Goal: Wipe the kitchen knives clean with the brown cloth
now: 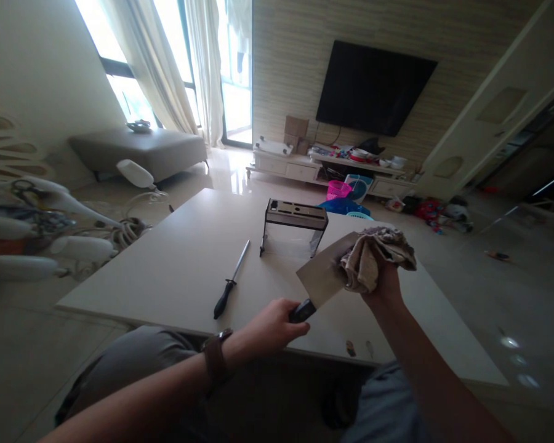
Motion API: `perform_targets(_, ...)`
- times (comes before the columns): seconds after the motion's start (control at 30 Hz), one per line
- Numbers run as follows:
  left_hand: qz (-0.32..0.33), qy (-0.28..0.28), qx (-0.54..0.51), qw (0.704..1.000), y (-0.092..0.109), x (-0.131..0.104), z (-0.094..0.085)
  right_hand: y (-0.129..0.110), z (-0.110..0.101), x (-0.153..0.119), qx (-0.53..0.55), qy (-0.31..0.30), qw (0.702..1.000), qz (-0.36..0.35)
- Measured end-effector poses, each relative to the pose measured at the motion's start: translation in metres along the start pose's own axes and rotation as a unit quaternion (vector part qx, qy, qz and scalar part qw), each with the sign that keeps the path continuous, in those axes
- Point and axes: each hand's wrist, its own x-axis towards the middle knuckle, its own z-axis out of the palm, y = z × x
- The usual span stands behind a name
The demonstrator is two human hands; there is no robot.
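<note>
My left hand (pixel 277 325) is closed round the black handle of a cleaver (pixel 323 274), whose wide blade points up and to the right above the white table. A crumpled, stained cloth (pixel 367 264) is bunched in my right hand (pixel 388 286) and touches the far part of the blade; most of those fingers are hidden by the cloth. On the table to the left lies a sharpening steel (pixel 231 283) with a black handle. Behind the cleaver stands a dark-framed knife block (pixel 295 215) with clear sides and slots on top.
The white table (pixel 166 264) spans the space before my knees. Two small objects (pixel 350 348) lie near its front edge. White lamp parts and cables (pixel 129 232) are at the left. Beyond the table are a pink basket (pixel 338 189) and a low cabinet (pixel 300 171).
</note>
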Motion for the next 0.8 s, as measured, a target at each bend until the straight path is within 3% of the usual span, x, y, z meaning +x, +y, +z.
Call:
perform_targets(0.3,-0.004,0.004,-0.010,1.000,-0.009,0.000,0.003,0.013,0.000,-0.007,-0.024,0.003,0.998,0.059)
perform_targets(0.47,-0.002,0.024,0.002,1.000,-0.015,0.003,0.006,0.029,0.007,-0.020,-0.034,-0.034,0.992,0.114)
perform_targets(0.63,0.021,0.028,0.032,0.999,-0.017,0.003,0.004,0.041,0.010,-0.028,-0.042,-0.059,0.991,0.113)
perform_targets(0.8,0.024,0.015,0.039,0.999,-0.013,0.005,0.000,0.034,0.010,-0.024,-0.041,-0.065,0.991,0.108)
